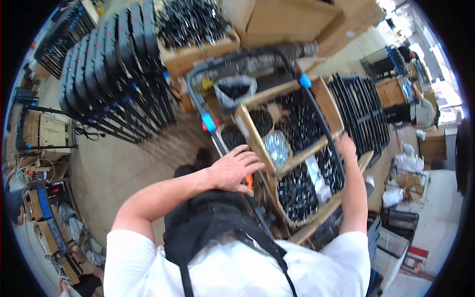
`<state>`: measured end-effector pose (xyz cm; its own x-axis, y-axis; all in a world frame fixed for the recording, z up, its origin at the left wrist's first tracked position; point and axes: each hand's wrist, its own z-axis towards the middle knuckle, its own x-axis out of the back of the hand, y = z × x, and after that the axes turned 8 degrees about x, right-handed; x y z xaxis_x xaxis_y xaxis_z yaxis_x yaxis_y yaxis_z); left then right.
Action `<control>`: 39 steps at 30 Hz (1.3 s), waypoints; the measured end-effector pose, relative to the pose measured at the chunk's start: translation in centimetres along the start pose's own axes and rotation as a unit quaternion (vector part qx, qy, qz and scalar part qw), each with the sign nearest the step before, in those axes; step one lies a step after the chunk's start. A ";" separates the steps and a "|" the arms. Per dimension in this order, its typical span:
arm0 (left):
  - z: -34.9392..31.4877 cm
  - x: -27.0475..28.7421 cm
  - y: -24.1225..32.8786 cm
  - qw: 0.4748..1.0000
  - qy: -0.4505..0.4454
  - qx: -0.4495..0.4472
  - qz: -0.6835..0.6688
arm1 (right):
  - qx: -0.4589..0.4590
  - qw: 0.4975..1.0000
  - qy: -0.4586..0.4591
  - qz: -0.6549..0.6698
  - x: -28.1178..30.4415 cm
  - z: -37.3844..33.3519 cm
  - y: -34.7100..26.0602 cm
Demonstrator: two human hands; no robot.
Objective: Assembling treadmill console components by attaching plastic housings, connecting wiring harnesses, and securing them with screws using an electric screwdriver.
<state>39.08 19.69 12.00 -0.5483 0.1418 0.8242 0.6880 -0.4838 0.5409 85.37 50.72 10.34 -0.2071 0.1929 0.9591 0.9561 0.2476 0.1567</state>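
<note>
A black U-shaped tube frame (237, 57) with blue clips (208, 122) lies across open cardboard boxes in front of me. My left hand (235, 169) is over its left side, fingers spread, palm down, with nothing visibly held. An orange-handled tool (249, 182) shows partly beside its fingertips. My right hand (346, 147) is closed at the frame's right side, next to the box corner; its fingers are curled and what they hold is hidden. Beneath the frame, a divided cardboard box (330, 106) holds small black parts (298, 198) and a bag of shiny metal pieces (277, 150).
Black padded frames (106, 64) stand in a row at the left. A carton of black parts (193, 22) and a large cardboard box (289, 22) are beyond. Black slatted racks (358, 111) stand at the right. A person (420, 111) is farther right.
</note>
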 end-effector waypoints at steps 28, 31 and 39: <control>0.3 -4.1 3.6 0.994 -0.026 -0.103 -0.006 | -0.011 0.999 -0.024 -0.045 -2.5 0.7 2.8; -0.6 -3.5 -0.3 0.997 -0.018 -0.047 0.062 | -0.006 0.999 -0.028 -0.020 -2.4 1.8 -0.7; -0.6 -3.0 2.0 1.000 -0.018 -0.023 0.004 | 0.053 0.987 0.017 -0.151 -5.0 1.7 4.4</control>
<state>41.79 17.83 10.53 -0.5245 0.1693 0.8344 0.6693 -0.5238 0.5269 90.27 52.48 5.83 -0.4710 0.0627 0.8799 0.8238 0.3879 0.4134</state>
